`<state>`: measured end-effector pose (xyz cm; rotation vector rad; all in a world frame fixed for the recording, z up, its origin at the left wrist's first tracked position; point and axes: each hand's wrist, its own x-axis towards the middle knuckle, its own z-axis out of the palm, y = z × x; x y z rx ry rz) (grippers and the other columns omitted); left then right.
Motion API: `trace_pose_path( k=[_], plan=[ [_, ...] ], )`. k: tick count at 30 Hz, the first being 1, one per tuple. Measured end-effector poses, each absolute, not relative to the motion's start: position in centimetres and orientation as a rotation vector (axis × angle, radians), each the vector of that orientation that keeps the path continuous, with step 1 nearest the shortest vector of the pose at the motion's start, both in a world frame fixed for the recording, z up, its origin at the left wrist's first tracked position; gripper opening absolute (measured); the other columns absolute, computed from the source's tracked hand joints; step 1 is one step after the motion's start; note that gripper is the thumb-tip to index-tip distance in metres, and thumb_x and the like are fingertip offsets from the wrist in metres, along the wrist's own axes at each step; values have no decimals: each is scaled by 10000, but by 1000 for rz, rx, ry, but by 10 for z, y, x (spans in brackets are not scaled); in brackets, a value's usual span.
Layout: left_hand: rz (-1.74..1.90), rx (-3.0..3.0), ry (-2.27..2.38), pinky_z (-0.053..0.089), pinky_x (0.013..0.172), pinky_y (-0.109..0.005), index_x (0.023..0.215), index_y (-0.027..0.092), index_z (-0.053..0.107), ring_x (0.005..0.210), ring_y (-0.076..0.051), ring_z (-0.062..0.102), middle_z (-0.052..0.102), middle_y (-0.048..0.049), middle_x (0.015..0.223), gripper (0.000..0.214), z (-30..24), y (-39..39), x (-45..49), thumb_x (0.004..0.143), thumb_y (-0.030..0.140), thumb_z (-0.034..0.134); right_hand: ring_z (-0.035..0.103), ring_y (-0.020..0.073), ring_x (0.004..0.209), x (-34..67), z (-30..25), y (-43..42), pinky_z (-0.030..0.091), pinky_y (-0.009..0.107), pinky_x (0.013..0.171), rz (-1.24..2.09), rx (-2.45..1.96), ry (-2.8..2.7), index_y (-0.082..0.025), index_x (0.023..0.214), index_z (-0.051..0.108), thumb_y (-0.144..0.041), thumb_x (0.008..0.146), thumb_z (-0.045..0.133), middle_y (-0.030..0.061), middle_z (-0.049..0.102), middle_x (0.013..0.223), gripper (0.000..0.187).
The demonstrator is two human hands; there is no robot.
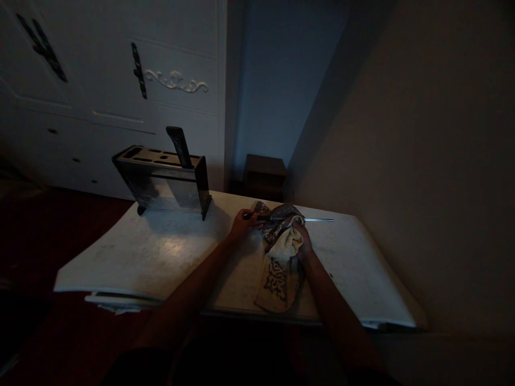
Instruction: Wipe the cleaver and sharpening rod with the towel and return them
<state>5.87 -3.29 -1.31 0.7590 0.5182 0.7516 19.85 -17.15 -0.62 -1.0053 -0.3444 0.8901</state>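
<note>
My left hand [242, 225] is closed on the dark handle of a knife [317, 220] that lies level above the white table [161, 252], its thin blade pointing right. My right hand [303, 238] grips a patterned beige and brown cloth [279, 268] that is wrapped around the middle of the blade. The lower part of the cloth hangs down onto the table toward its front edge. The room is dim, so small details are hard to make out.
A metal knife block [161, 179] stands at the table's back left with one dark-handled knife [179, 146] in a slot. White cabinet doors [120, 80] rise behind it. A small dark wooden box [265, 174] sits by the wall [422, 161] on the right.
</note>
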Motion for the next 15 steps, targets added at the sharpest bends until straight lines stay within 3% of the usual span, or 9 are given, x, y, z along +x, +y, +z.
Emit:
trace_pose_path(
  k=[4,7,11,15],
  plan=[
    [793,1163,511,482,599,-252,797,191,542,573,-128,585,605,28,655,402,-17,-34,56,588,297,868,666,162,560,196,-2,-172,550,262,543,829,-1000,-374,-194,788,630,-349,598,808,-10,721,683,303],
    [852,1415,491,474,702,-263,740,193,628,719,-167,589,637,-7,728,287,-18,-32,52,581,252,859,620,132,506,193,1,-172,504,228,485,747,-1035,-403,-202,767,619,-257,544,810,-45,689,628,299],
    [749,1579,436,455,874,-327,828,195,730,877,-246,628,711,-54,866,215,-19,-30,50,629,230,806,581,113,468,190,4,-173,470,215,455,723,-1075,-413,-202,760,610,-198,487,808,-64,662,596,336],
    [725,1613,449,439,946,-369,841,219,760,924,-280,632,738,-55,894,198,-21,-31,51,644,235,777,579,126,466,188,3,-174,479,235,459,735,-1123,-414,-202,764,612,-205,483,811,-61,657,586,344]
  ],
)
